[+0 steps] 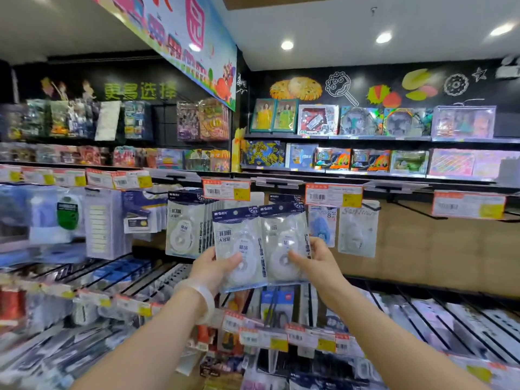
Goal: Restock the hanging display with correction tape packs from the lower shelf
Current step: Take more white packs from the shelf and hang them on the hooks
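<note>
**Desk:** As both hands rise toward the pegs, what exactly are they holding?

**Photographer:** One correction tape pack each. The left hand (pixel 216 266) grips the left pack (pixel 239 246) by its lower half, thumb across the front. The right hand (pixel 315 263) pinches the right pack (pixel 284 240) the same way. The two packs sit side by side, edges touching or slightly overlapping, raised in front of the hanging display.

**Desk:** Where should they go?

**Photographer:** Most likely onto the hook carrying the matching hung packs (pixel 185 223), just left of the raised pair and below an orange price tag (pixel 226 190). A second matching row seems to hang behind the right pack, though it is mostly hidden.

**Desk:** What makes the step go well?

**Photographer:** In my judgement, hang one pack at a time. Line the punched hole in the dark header card up with the peg tip, keep the pack upright and printed side outward, then slide it back until it touches the others. Gripping low leaves the header free, but the thin plastic may flex, so a steady approach helps. Motion blur hides the peg tips themselves.
</note>
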The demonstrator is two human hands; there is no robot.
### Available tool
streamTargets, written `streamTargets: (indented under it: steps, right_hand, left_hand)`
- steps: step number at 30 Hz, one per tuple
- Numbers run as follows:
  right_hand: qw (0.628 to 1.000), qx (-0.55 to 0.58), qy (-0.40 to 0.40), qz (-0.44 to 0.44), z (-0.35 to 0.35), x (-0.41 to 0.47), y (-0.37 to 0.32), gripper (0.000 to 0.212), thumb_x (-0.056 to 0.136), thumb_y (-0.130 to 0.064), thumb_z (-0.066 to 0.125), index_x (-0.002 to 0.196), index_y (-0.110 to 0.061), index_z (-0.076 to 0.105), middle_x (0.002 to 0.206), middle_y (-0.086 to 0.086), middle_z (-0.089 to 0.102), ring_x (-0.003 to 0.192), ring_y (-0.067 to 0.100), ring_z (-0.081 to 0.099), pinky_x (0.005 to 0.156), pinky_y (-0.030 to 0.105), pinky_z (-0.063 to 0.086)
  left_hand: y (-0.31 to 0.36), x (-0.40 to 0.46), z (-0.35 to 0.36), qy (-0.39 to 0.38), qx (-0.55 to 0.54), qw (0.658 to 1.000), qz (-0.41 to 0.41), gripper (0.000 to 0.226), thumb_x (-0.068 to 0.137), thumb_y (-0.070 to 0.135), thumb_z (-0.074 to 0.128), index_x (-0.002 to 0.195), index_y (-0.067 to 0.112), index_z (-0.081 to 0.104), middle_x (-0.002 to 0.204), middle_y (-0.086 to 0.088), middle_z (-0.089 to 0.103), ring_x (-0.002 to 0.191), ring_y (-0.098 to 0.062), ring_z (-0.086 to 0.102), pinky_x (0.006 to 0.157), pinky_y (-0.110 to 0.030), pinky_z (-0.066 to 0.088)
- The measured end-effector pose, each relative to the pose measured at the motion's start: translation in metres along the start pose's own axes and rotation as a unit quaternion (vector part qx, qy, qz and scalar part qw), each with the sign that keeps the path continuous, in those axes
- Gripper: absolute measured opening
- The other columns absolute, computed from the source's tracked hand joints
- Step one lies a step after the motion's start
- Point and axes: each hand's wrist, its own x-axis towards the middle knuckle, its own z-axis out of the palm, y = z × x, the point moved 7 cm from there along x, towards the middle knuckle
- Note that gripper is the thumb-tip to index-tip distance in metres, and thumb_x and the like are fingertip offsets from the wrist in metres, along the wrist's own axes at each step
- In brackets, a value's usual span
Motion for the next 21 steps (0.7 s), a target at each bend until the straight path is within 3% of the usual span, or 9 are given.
streamTargets:
  steps: [2, 6, 9, 12, 16, 21]
  right_hand:
    - [1.000, -0.007, -0.003, -0.012, 0.006, 0.008, -0.002, 0.026, 0.088, -0.017, 0.064, 0.108, -0.021, 0.047, 0.109, -0.001, 0.060, 0.099, 0.015, 0.061, 0.092, 0.037, 0.051]
    - [1.000, 0.018, 0.001, -0.021, 0.012, 0.017, -0.001, 0.028, 0.090, -0.013, 0.061, 0.112, -0.018, 0.043, 0.101, -0.007, 0.058, 0.087, 0.003, 0.057, 0.071, 0.018, 0.049]
    - [0.999, 0.037, 0.000, -0.005, 0.017, 0.022, 0.010, 0.030, 0.089, -0.011, 0.062, 0.115, -0.014, 0.048, 0.112, 0.008, 0.063, 0.099, 0.020, 0.065, 0.087, 0.035, 0.055]
    - [0.999, 0.040, -0.003, 0.009, 0.019, 0.025, 0.019, 0.034, 0.087, -0.014, 0.065, 0.117, -0.015, 0.047, 0.112, 0.010, 0.064, 0.103, 0.025, 0.064, 0.096, 0.047, 0.050]
    - [0.999, 0.050, -0.010, 0.007, 0.021, 0.032, 0.025, 0.026, 0.089, -0.013, 0.063, 0.111, -0.017, 0.050, 0.111, 0.009, 0.065, 0.102, 0.024, 0.065, 0.096, 0.044, 0.050]
    - [0.997, 0.082, -0.001, -0.012, 0.020, 0.039, 0.027, 0.018, 0.089, -0.012, 0.062, 0.103, -0.018, 0.052, 0.107, 0.007, 0.067, 0.098, 0.021, 0.066, 0.085, 0.031, 0.053]
  left_hand:
    - [0.003, 0.006, -0.006, 0.007, 0.006, 1.000, 0.007, 0.029, 0.083, 0.009, 0.069, 0.111, 0.011, 0.061, 0.104, -0.009, 0.071, 0.095, -0.028, 0.068, 0.093, -0.046, 0.051]
    - [0.005, 0.014, -0.012, 0.003, 0.006, 1.000, 0.013, 0.032, 0.083, 0.008, 0.069, 0.113, 0.008, 0.060, 0.104, -0.011, 0.071, 0.095, -0.029, 0.068, 0.091, -0.046, 0.052]
    - [0.002, 0.018, -0.013, -0.004, -0.003, 1.000, 0.012, 0.030, 0.082, 0.005, 0.068, 0.111, 0.007, 0.061, 0.105, -0.013, 0.071, 0.097, -0.030, 0.068, 0.092, -0.047, 0.051]
    - [-0.002, 0.022, -0.013, -0.009, -0.006, 1.000, 0.003, 0.026, 0.082, 0.005, 0.069, 0.105, 0.010, 0.060, 0.106, -0.014, 0.070, 0.097, -0.031, 0.067, 0.092, -0.049, 0.051]
    - [-0.006, 0.030, -0.014, -0.005, 0.001, 1.000, -0.001, 0.025, 0.081, 0.007, 0.070, 0.104, 0.010, 0.060, 0.107, -0.015, 0.069, 0.097, -0.032, 0.067, 0.092, -0.049, 0.051]
    - [-0.009, 0.037, -0.014, -0.007, -0.009, 1.000, -0.013, 0.025, 0.081, 0.005, 0.069, 0.103, 0.014, 0.062, 0.105, -0.011, 0.071, 0.097, -0.029, 0.068, 0.092, -0.048, 0.052]
